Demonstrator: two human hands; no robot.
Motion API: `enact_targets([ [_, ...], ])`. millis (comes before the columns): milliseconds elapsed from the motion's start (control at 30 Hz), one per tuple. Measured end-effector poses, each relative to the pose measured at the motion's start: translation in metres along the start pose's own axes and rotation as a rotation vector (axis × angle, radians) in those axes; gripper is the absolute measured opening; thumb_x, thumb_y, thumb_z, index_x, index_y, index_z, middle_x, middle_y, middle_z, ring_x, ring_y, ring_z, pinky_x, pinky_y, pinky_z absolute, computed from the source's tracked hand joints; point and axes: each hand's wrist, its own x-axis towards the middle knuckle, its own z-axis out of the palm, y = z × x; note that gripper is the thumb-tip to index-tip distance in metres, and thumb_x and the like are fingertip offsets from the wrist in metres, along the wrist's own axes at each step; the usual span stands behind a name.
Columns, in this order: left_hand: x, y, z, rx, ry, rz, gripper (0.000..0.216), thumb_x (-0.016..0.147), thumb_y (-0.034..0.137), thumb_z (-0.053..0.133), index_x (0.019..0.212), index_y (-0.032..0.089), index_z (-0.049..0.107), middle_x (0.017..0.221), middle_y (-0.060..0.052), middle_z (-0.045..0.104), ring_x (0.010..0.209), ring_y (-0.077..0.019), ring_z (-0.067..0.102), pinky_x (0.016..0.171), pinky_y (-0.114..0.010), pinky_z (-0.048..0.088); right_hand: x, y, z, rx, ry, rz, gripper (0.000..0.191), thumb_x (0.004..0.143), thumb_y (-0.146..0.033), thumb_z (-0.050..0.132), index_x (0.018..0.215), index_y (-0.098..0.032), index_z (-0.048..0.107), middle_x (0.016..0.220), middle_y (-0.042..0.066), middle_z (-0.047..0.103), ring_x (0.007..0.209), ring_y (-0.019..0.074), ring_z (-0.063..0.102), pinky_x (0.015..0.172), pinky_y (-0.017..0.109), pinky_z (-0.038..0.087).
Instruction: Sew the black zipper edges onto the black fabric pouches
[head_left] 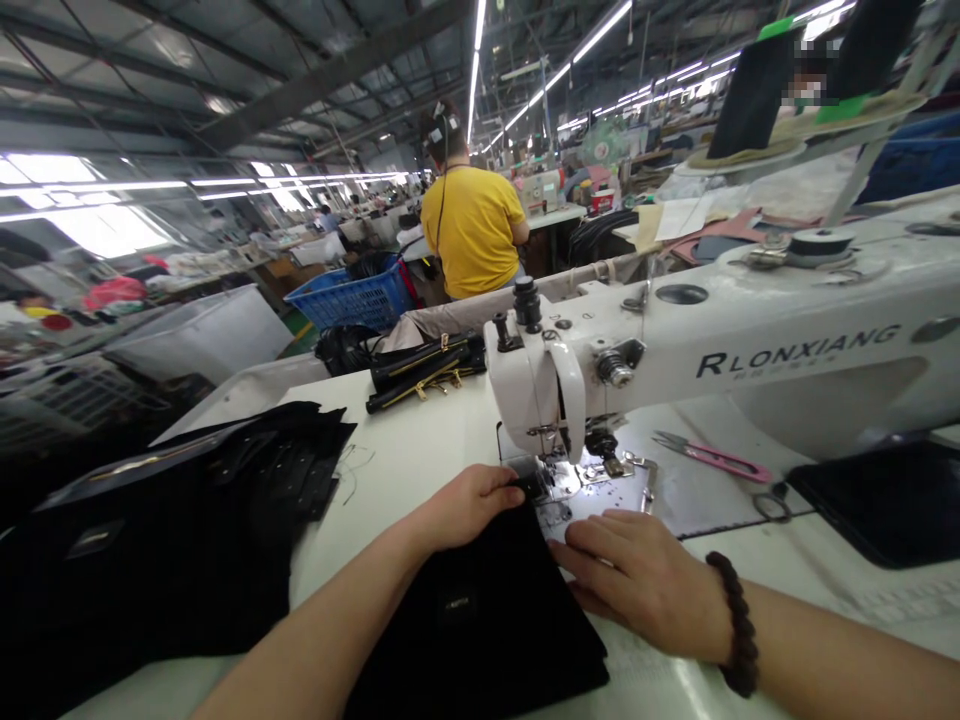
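A black fabric panel with a small label lies in front of the sewing machine, its far edge close to the needle and presser foot. My left hand grips that far edge, thumb on top, just left of the presser foot. On the panel's right edge, my right hand is closed with its fingertips at the fabric; their tips are partly hidden. A dark beaded bracelet circles my right wrist.
Stacked black fabric pieces lie at left. Zippered black strips sit behind the machine head. Pink-handled thread snips and a dark phone-like slab lie at right. Beyond are a blue crate and a person in yellow.
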Motion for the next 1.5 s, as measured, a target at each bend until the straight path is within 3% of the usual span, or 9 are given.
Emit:
enact_targets([
  [167,0.0,-0.001,0.0,0.001,0.0,-0.002,0.023,0.08,0.026,0.041,0.082,0.012,0.06,0.079,-0.003,0.062,0.074,-0.0171,0.056,0.069,-0.025,0.042,0.002,0.0,-0.004,0.006,0.025,-0.067,0.021,0.088,-0.013,0.038,0.103,-0.007,0.052,0.071,0.006,0.058,0.058,0.0142,0.05,0.051,0.027,0.037],
  [333,0.001,-0.001,0.002,0.049,0.008,-0.005,0.023,0.081,0.025,0.041,0.083,0.012,0.06,0.08,-0.002,0.063,0.073,-0.0166,0.056,0.066,-0.024,0.042,0.008,-0.003,-0.008,-0.002,0.057,-0.095,0.024,0.086,-0.007,0.034,0.086,-0.01,0.058,0.068,0.006,0.058,0.055,0.0136,0.049,0.048,0.027,0.038],
  [467,0.003,0.001,0.005,0.149,0.04,-0.023,0.021,0.081,0.025,0.042,0.077,0.015,0.06,0.072,-0.001,0.062,0.066,-0.0156,0.055,0.062,-0.023,0.041,0.008,-0.005,-0.004,0.027,0.123,-0.098,0.024,0.085,-0.006,0.035,0.087,-0.01,0.058,0.085,0.01,0.062,0.079,0.017,0.055,0.072,0.032,0.045],
  [567,0.005,0.005,0.011,0.248,0.058,-0.03,0.021,0.082,0.025,0.042,0.071,0.016,0.058,0.067,-0.001,0.06,0.063,-0.0154,0.055,0.058,-0.023,0.039,0.003,-0.004,0.003,0.054,0.054,-0.116,0.025,0.083,-0.005,0.035,0.087,-0.007,0.059,0.091,0.011,0.062,0.092,0.0187,0.052,0.086,0.033,0.04],
  [733,0.01,0.011,0.023,0.415,0.058,-0.043,0.023,0.083,0.024,0.043,0.068,0.016,0.058,0.069,-0.004,0.061,0.066,-0.0184,0.058,0.06,-0.025,0.039,0.003,-0.002,0.007,0.024,-0.267,-0.112,0.023,0.078,-0.006,0.04,0.062,-0.014,0.055,0.079,0.008,0.06,0.071,0.0178,0.05,0.066,0.033,0.042],
  [800,0.01,0.013,0.027,0.467,0.068,-0.065,0.023,0.083,0.025,0.043,0.07,0.016,0.059,0.072,-0.006,0.063,0.07,-0.0205,0.059,0.064,-0.027,0.04,0.006,-0.001,0.006,0.027,-0.328,-0.099,0.023,0.078,-0.007,0.041,0.06,-0.015,0.054,0.074,0.007,0.058,0.067,0.017,0.048,0.062,0.032,0.04],
  [1067,0.008,0.02,0.032,0.547,0.168,-0.201,0.02,0.08,0.031,0.051,0.077,0.015,0.062,0.08,-0.009,0.065,0.078,-0.0251,0.059,0.069,-0.033,0.041,0.001,0.0,0.007,0.091,-0.324,0.05,0.016,0.08,-0.007,0.043,0.07,-0.014,0.054,0.074,0.005,0.057,0.062,0.0144,0.045,0.062,0.029,0.036],
  [1333,0.006,0.017,0.029,0.478,0.195,-0.191,0.015,0.079,0.022,0.047,0.081,0.017,0.062,0.081,-0.005,0.065,0.078,-0.0203,0.059,0.069,-0.028,0.042,-0.004,-0.001,0.005,0.122,-0.329,0.078,0.015,0.081,-0.005,0.039,0.084,-0.012,0.052,0.067,0.001,0.057,0.053,0.0135,0.045,0.056,0.029,0.033],
  [1500,0.006,0.017,0.031,0.46,0.229,-0.206,0.013,0.077,0.023,0.05,0.08,0.017,0.061,0.078,-0.005,0.064,0.074,-0.021,0.059,0.066,-0.029,0.041,-0.005,-0.003,0.003,0.094,-0.328,-0.027,0.016,0.079,-0.007,0.038,0.083,-0.013,0.053,0.087,0.008,0.062,0.059,0.014,0.05,0.058,0.029,0.035],
])
